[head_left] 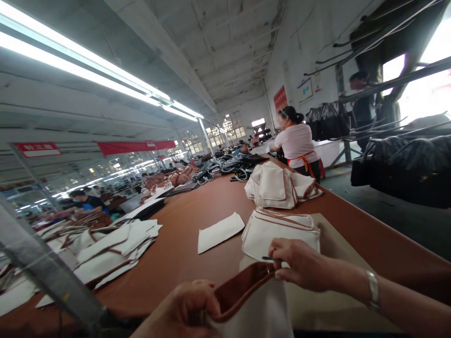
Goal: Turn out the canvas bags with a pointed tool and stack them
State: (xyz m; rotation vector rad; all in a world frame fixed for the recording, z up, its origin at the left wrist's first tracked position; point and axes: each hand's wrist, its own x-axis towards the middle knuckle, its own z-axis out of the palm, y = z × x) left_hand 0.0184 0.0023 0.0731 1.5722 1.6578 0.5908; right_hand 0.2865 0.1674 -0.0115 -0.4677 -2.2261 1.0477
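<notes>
"Two bare hands on one cream pouch (260, 310), right at the near side of the brown tabletop (183, 239); its mouth gapes upward, and the brown lining (239, 284) shows inside!"

"And how is the left hand (190, 307) placed?"

"At the near end of the mouth; its fingers are bent and pressed together, pinching the brown rim; whether the pouch's bottom rests on anything, I cannot tell, it runs out of view!"

"Over to the right hand (299, 263), then; what a tight little grip!"

"Tight indeed; thumb and fingers pinch a thin dark stick (268, 258) at the far end of the mouth, its tip poking out leftward; whether they grip the rim too, I cannot tell; a silvery bracelet (372, 289) circles that wrist!"

"Just beyond, a stack of cream pieces (282, 227) edged in brown; one loose cream panel (221, 232) lies flat to its left; a taller heap (273, 183) sits behind!"

"Farther off, a person in a pink top (298, 141) stands by the tabletop's right side; black bags (401, 169) hang well apart, on the right!"
</notes>
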